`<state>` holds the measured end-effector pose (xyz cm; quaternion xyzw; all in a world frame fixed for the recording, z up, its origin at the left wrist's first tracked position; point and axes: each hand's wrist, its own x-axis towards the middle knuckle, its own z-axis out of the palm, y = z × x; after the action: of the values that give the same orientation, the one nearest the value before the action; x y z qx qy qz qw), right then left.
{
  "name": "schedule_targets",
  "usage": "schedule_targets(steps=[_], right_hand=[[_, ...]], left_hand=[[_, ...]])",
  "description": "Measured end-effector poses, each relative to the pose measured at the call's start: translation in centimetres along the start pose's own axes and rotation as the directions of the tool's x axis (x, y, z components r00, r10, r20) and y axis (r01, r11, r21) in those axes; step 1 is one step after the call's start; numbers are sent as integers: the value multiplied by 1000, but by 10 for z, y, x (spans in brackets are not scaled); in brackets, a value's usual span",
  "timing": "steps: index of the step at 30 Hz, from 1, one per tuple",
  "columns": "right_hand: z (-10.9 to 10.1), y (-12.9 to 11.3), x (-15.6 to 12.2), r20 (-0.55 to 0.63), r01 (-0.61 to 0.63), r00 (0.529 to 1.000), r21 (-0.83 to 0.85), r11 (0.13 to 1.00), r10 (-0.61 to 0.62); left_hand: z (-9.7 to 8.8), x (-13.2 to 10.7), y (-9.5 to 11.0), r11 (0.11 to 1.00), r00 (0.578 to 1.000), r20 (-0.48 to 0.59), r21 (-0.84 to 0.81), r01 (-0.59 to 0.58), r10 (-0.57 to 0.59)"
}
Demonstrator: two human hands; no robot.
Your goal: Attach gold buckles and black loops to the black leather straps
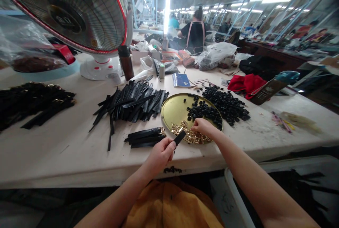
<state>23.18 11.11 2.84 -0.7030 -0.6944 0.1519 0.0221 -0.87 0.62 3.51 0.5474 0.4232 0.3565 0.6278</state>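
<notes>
The pale tabletop (pixel 66 150) carries everything here, and the round gold tray (pixel 174 109) near its front edge serves as the landmark. Far behind and left of the tray stands a big white fan with a red rim (pixel 79 12). Well to the tray's left lies a dark heap of finished straps (pixel 31 102). Just left of the tray spreads a loose pile of black strips (pixel 132 104). Against the tray's right rim, partly spilling onto it, sits a mound of small black pieces (pixel 225 102). A red cloth (pixel 246 83) lies further right and behind. In front of the tray's left edge rests a small bundle of strips with gold ends (pixel 145 138). On the tray's near edge lie gold buckles (pixel 190 136).

The left hand (pixel 161 153), in front of the tray, is closed in a pinch around one black strip (pixel 180 138), whose free end points up toward the buckles. The right hand (pixel 202 127) rests over the tray's near edge, fingers curled down onto the buckles; whether it grips one I cannot tell.
</notes>
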Motion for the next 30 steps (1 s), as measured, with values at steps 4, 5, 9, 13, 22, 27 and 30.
schedule_targets(steps=[4, 5, 9, 13, 22, 27, 30], right_hand=[[-5, 7, -9, -78, 21, 997, 77, 997, -14], [-6, 8, -13, -109, 26, 994, 109, 994, -14], [-2, -7, -41, -164, 72, 985, 686, 724, 58], [13, -46, -76, -25, 14, 993, 995, 100, 114], [36, -74, -96, 1, -12, 993, 996, 93, 118], [32, -62, -92, 59, -45, 976, 996, -72, 210], [26, -61, -93, 241, -148, 943, 921, -360, 228]], left_hand=[[0, 3, 0, 1000, 1000, 7, -12, 16, -16], [0, 4, 0, 1000, 1000, 6, -16, 21, -21], [5, 15, 3, 998, 999, -23, -43, 38, -39], [15, 31, 6, 992, 998, -17, -115, 58, -60], [17, 43, 4, 970, 985, -3, -178, 168, -172], [9, 41, 1, 991, 990, 65, -33, 129, -127], [3, 34, -2, 986, 994, 100, 162, 29, -46]])
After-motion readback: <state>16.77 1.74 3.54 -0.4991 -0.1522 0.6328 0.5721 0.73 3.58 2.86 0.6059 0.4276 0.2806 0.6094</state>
